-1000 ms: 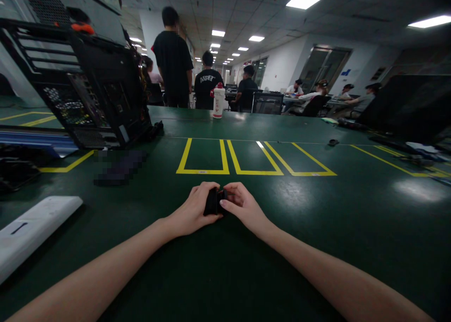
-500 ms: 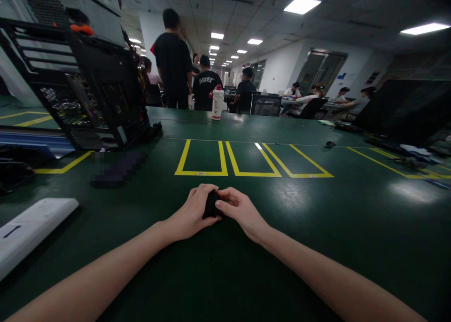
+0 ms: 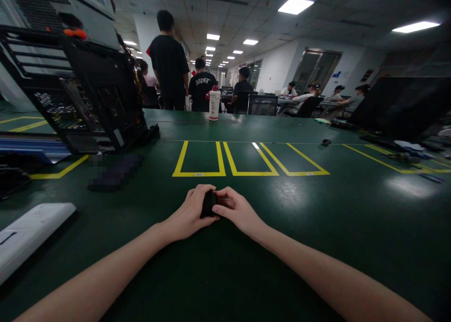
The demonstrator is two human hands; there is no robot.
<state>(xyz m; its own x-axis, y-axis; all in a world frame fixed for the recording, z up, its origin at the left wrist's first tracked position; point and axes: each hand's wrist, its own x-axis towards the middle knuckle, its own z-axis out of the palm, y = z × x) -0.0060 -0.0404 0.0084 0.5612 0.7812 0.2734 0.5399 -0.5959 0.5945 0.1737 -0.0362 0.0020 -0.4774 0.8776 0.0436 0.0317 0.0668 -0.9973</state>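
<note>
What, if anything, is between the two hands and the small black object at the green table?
Nothing visible. The left hand and the right hand both grip the small black object from either side, down at the green table. The yellow outlines lie beyond, apart from it.

Both arms reach forward, bare as far as they show, and converge at the middle. The left forearm [image 3: 105, 277] runs up from the lower left corner; the right forearm [image 3: 317, 270] comes in from the lower right. Both wrists are held low and nearly straight. The left hand [image 3: 190, 212] lies knuckles-up, its fingers curled over the top and its thumb tucked along the near side — closed on a black piece [image 3: 207, 203]. The right hand [image 3: 237, 211] meets it from the other side, thumb and forefinger pinching the same piece, the other fingers bent behind. The two hands sit close together — fingertips touching.
</note>
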